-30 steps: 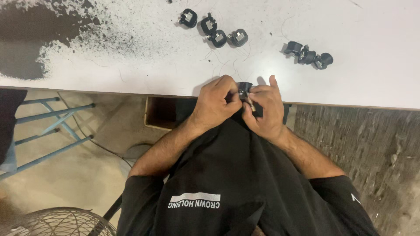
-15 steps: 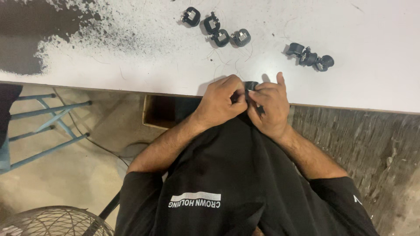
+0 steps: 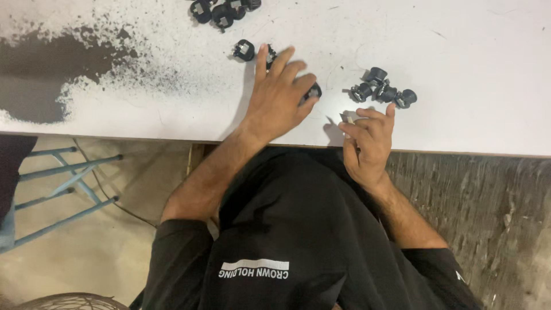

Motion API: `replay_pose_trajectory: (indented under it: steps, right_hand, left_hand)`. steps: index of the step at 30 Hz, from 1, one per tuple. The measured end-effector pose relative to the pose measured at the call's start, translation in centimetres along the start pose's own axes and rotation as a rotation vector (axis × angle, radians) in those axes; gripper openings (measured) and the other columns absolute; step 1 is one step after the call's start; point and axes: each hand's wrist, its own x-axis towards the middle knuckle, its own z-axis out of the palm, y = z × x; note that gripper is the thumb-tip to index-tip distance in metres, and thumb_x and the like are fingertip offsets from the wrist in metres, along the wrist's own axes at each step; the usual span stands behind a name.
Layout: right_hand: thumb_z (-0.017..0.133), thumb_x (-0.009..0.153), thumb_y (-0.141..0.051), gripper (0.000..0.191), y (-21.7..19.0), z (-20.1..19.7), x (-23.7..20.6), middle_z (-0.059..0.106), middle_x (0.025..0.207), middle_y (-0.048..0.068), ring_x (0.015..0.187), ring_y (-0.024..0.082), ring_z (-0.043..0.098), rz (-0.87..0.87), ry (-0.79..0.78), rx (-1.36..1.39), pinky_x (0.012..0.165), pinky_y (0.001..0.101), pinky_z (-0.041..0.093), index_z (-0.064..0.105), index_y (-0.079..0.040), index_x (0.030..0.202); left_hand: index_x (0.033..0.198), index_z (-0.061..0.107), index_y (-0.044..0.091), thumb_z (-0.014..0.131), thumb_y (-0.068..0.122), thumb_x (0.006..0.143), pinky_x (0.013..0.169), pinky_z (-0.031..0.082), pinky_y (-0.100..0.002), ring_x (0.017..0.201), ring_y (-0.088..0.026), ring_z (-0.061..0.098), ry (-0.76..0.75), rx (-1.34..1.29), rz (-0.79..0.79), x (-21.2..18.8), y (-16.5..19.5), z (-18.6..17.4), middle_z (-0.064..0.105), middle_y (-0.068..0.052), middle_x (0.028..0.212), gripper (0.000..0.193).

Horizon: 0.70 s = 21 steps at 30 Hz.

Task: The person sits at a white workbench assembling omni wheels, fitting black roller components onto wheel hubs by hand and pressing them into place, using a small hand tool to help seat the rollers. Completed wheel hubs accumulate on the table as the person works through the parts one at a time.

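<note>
**Black top, sleeves pushed up**

The person wears a black long-sleeved top (image 3: 298,229), loose and softly creased. A small white printed mark (a bar above a line of lettering) sits low on the cloth. Both sleeves are bunched above the elbows, well back from the white table (image 3: 459,46), leaving the forearms bare. The left hand (image 3: 278,97) and right hand (image 3: 370,143) wear no gloves, rings or watch.

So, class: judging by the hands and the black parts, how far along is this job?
Seemingly done: a cluster of black parts lies beside the right hand. In hand: that hand pinches a pale piece, and the left hand reaches over one part. Probably left: a pair at its fingertips and a far group on the table.
</note>
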Motion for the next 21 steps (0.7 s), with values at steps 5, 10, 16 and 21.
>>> replay_pose_trajectory:
  steps: [5,10,16,21]
  right_hand:
    - [0.079,0.085,-0.007,0.029,-0.7,-0.3,0.3,0.060,0.103,0.010,0.125,0.037,0.054,-0.014,-0.109,-0.010,0.125,0.0608,0.016,0.075,-0.005,0.114]
    - [0.091,0.082,-0.021,0.039,-0.6,0.4,0.8,0.060,0.112,0.007,0.131,0.034,0.053,-0.058,-0.248,-0.068,0.128,0.0633,0.012,0.076,-0.006,0.115]
    - [0.092,0.081,-0.021,0.039,-0.2,0.9,0.0,0.059,0.110,0.006,0.128,0.032,0.054,-0.054,-0.230,-0.053,0.127,0.0636,0.013,0.077,-0.007,0.113]
    - [0.092,0.080,-0.020,0.039,-0.5,1.4,-0.6,0.058,0.108,0.007,0.126,0.033,0.055,-0.045,-0.172,-0.086,0.127,0.0646,0.015,0.076,-0.007,0.113]
  left_hand:
    - [0.135,0.069,0.017,0.080,0.022,0.092,0.126,0.015,-0.063,0.134,-0.027,0.049,-0.064,-0.099,0.093,-4.3,2.4,0.1,0.065,-0.002,0.119,0.045]
    - [0.134,0.067,0.015,0.079,0.020,0.093,0.127,0.024,-0.058,0.136,-0.024,0.053,-0.047,-0.170,0.101,-5.9,2.6,0.2,0.067,0.000,0.129,0.043]
    - [0.123,0.074,0.017,0.077,0.023,0.099,0.129,0.027,-0.053,0.140,-0.019,0.053,-0.009,-0.148,0.158,-5.9,2.5,-0.5,0.067,0.003,0.132,0.025]
    - [0.104,0.073,0.011,0.078,0.019,0.096,0.126,0.029,-0.054,0.137,-0.022,0.053,0.076,-0.007,0.204,-6.2,3.3,-1.2,0.067,-0.002,0.130,0.012]
